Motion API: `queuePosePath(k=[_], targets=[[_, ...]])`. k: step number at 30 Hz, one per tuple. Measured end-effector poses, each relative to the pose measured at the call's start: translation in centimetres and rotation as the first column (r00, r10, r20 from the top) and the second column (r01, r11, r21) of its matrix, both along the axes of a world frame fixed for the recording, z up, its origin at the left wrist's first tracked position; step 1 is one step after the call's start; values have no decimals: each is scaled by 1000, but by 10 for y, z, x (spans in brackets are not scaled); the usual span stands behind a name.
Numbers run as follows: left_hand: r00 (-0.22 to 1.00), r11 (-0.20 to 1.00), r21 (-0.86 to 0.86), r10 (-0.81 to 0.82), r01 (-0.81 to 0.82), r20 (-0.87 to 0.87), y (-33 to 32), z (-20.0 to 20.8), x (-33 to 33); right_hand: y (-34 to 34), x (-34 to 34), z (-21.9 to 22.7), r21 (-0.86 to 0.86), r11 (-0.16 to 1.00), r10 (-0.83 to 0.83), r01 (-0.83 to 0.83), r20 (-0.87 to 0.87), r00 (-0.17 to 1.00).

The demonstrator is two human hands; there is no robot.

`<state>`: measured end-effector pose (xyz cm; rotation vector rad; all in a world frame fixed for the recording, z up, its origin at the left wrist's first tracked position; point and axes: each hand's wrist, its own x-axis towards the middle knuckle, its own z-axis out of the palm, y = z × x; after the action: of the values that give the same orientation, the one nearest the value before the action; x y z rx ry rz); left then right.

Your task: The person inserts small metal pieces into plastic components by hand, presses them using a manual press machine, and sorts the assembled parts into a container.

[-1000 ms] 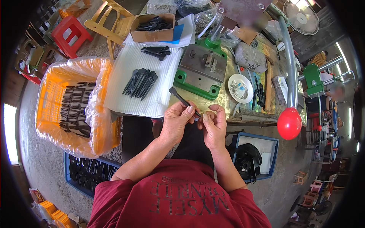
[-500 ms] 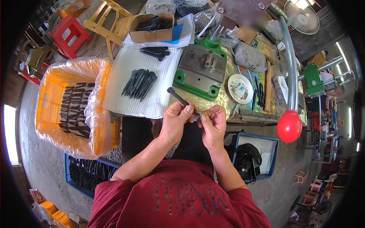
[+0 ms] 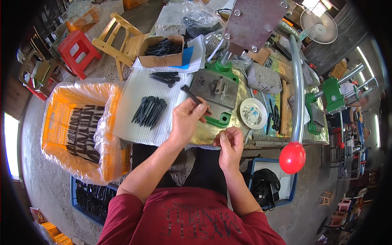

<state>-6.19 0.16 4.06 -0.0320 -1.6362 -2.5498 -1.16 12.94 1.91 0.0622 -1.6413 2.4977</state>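
My left hand (image 3: pixel 185 120) grips a slim, tapered black piece (image 3: pixel 190 94) with a wider head, pinched between thumb and fingers and slanting over the front of the green-based press (image 3: pixel 220 96). To its right, over the table's front edge, my right hand (image 3: pixel 230 148) is closed, thumb against fingertips; whatever is in the pinch, if anything, is too small to tell. Similar black pieces (image 3: pixel 149 112) lie fanned in a bundle on the white foam sheet (image 3: pixel 126 122), left of my left hand. A smaller group of them (image 3: pixel 165 77) lies farther back.
A cardboard box (image 3: pixel 161 61) of black pieces stands at the back. At left is a plastic-lined orange crate (image 3: pixel 53 132) with rows of dark pieces. Right of the press sit a white dish (image 3: pixel 264 119) of small bits and a lever with a red ball (image 3: pixel 292 157).
My hands have come apart. The left one has moved forward with the black piece, toward the press; the right one has dropped slightly, staying near the table edge. The view has shifted a little.
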Motion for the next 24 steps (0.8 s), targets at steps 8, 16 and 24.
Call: queuePosePath(k=[8, 16, 24], targets=[[994, 929, -368, 8, -46, -105, -3, -4, -87, 22, 13, -14, 69, 997, 25, -27, 26, 999], [994, 863, -503, -10, -47, -110, 8, -7, -113, 35, 17, -21, 70, 998, -4, 1, 42, 999], [996, 812, -581, 4, -55, -88, 10, -8, -113, 37, 19, -26, 79, 997, -23, 18, 59, 998]])
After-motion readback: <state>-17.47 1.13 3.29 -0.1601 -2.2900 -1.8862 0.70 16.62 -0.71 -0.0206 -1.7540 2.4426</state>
